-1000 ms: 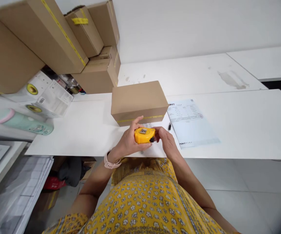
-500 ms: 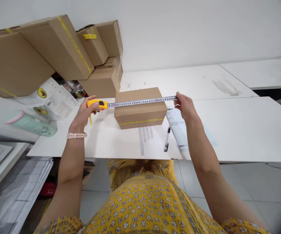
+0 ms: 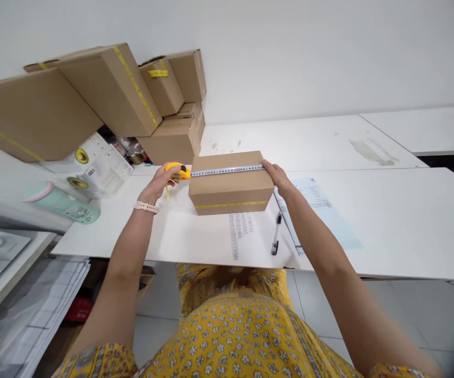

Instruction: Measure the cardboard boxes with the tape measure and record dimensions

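Observation:
A closed cardboard box (image 3: 230, 192) with a yellow strip along its near side sits on the white table. My left hand (image 3: 159, 182) grips the yellow case of a tape measure (image 3: 178, 171) just off the box's left edge. The numbered metal blade stretches across the top of the box. At the right edge, my right hand (image 3: 277, 176) holds the blade's end against the box; its fingertips are partly hidden. Below the box lies a paper (image 3: 195, 236) with rows of printed or written figures, and a black pen (image 3: 276, 233) rests at its right.
Large cardboard boxes (image 3: 108, 89) are stacked at the back left against the wall. A mint-green bottle (image 3: 67, 203) lies tilted beside white avocado-printed cartons (image 3: 104, 168). A pale blue document folder (image 3: 329, 220) is under my right forearm. The table's front edge (image 3: 211, 263) is close to my body.
My right hand has moved left from beyond the box to its right edge. The left hand has come nearer the box, and the stretched blade is shorter.

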A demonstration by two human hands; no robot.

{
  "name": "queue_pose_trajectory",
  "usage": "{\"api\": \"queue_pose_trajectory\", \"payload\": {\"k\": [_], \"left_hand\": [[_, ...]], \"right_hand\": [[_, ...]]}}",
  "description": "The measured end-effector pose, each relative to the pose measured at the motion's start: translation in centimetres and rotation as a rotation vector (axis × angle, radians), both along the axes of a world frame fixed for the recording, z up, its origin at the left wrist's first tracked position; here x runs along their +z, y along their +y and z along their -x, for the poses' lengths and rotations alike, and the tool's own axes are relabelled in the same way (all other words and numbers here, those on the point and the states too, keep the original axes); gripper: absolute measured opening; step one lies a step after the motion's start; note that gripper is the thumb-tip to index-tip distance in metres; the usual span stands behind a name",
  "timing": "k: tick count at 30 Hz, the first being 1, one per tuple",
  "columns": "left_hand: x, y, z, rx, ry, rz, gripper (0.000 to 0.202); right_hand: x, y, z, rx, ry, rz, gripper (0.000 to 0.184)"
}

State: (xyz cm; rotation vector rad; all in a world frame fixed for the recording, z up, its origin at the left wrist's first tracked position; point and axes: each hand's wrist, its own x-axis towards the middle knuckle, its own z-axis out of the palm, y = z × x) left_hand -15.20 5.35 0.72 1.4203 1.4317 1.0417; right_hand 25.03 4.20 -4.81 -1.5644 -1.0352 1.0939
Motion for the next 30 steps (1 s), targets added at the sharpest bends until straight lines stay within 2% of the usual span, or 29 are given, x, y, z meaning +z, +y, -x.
{"api": "queue_pose_trajectory", "payload": {"k": [9, 14, 17, 21, 23, 26, 28, 30], "left_hand": [[-0.1, -0.3, -0.5, -0.01, 0.01, 0.0, 0.052], [0.0, -0.2, -0.8, 0.003, 0.021, 0.007, 0.051], [0.0, -0.2, -1.0, 0.02, 0.031, 0.006, 0.051], [0.6, -0.9, -1.4, 0.053, 0.04, -0.044, 0.056], [1.3, -2.2, -1.8, 0.058, 0.037, -0.084, 0.061], [2.5, -5.6, -2.7, -0.011, 0.067, -0.1, 0.067], [2.5, -8.7, -3.6, -0.117, 0.088, -0.038, 0.063], [1.4, -12.1, -5.0, -0.295, 0.032, 0.099, 0.054]], "right_hand": [[-0.2, 0.0, 0.1, 0.024, 0.006, 0.032, 0.048], [0.0, 0.1, 0.0, 0.0, -0.051, 0.03, 0.043], [0.5, 0.3, -0.1, 0.018, -0.177, -0.002, 0.043], [1.2, 0.6, -0.2, 0.008, -0.502, -0.072, 0.043], [1.5, 0.6, -0.3, -0.009, -0.594, -0.084, 0.04], [2.1, 0.7, -0.5, -0.014, -0.595, -0.135, 0.037], [2.7, 1.0, -0.6, -0.024, -0.532, -0.245, 0.035], [3.3, 1.5, -0.3, -0.004, -0.441, -0.381, 0.033]]}}
